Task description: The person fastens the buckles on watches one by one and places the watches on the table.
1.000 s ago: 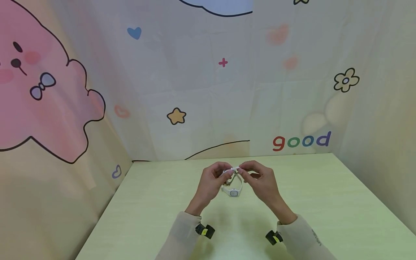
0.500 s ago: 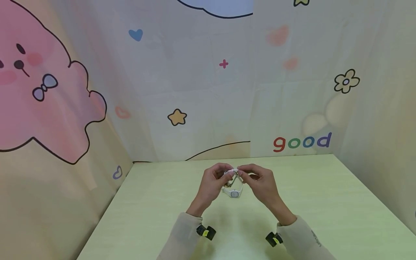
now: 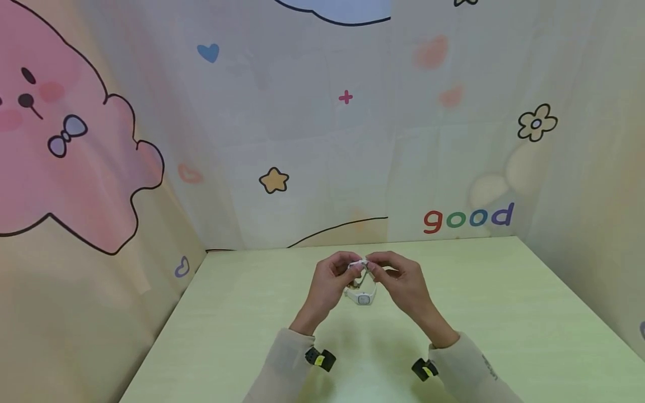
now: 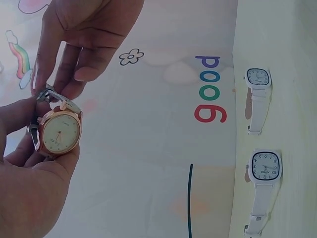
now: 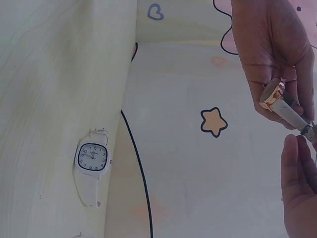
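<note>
A wristwatch point(image 4: 60, 133) with a round, rose-gold case and a white strap is held up between both hands over the table. My left hand point(image 3: 327, 282) holds it by the case, its fingers curled behind. My right hand point(image 3: 405, 282) pinches the strap near the buckle point(image 4: 45, 93), where fingertips of both hands come close together. Part of the strap end is hidden by the fingers. Beyond the hands, a white square-faced watch point(image 3: 364, 299) lies on the table. The left wrist view shows two such watches, an upper one point(image 4: 258, 77) and a lower one point(image 4: 266, 166).
The pale green table point(image 3: 227, 336) reaches back to a printed cloth backdrop point(image 3: 312, 140) with a star, a flower and the word "good". More cloth hangs along the left and right sides. A small black camera sits at each sleeve cuff.
The hands stay in nearly the same place. My right fingertips have shifted slightly left toward the left hand, closing the gap at the strap.
</note>
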`<control>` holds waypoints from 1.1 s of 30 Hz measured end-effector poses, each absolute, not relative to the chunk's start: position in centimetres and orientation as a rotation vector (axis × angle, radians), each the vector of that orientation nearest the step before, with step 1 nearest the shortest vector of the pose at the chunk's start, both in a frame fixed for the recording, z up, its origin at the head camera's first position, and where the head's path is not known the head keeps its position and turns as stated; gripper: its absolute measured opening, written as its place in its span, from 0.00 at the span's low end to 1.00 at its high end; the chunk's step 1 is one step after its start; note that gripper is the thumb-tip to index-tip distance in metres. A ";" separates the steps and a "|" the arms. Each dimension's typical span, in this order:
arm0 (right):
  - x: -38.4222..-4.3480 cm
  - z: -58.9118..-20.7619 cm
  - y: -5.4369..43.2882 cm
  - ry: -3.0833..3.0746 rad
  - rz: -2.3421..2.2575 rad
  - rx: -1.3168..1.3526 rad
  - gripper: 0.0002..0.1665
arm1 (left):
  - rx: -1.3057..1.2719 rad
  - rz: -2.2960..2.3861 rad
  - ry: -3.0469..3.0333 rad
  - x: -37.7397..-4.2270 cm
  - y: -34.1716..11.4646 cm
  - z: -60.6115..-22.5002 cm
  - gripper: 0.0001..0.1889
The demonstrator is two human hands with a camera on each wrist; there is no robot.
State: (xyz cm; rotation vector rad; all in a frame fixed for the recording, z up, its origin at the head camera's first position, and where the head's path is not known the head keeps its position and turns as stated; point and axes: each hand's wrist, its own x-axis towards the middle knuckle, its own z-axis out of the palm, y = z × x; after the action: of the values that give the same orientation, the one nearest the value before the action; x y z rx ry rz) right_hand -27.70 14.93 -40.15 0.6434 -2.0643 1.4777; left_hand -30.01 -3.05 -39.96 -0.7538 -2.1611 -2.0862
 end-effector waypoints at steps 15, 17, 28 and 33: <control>-27.6 -40.2 14.8 -2.108 1.464 0.658 0.13 | -0.714 -2.117 -2.151 -30.0 -3.1 -39.8 0.11; -27.6 -40.2 14.8 -2.116 1.438 0.660 0.14 | -0.716 -2.121 -2.142 -30.0 -3.1 -39.8 0.11; -27.8 -40.5 14.7 -2.071 1.398 0.684 0.12 | -0.742 -2.165 -2.108 -30.0 -3.1 -39.9 0.12; -27.8 -40.6 14.7 -2.034 1.353 0.681 0.11 | -0.761 -2.172 -2.103 -30.0 -3.1 -40.0 0.12</control>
State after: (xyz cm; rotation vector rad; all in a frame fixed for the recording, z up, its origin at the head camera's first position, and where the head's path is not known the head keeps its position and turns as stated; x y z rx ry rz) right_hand -27.83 14.73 -40.62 0.6813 -2.0344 1.3527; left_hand -29.96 -3.09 -40.01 -0.7606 -2.1033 -2.1724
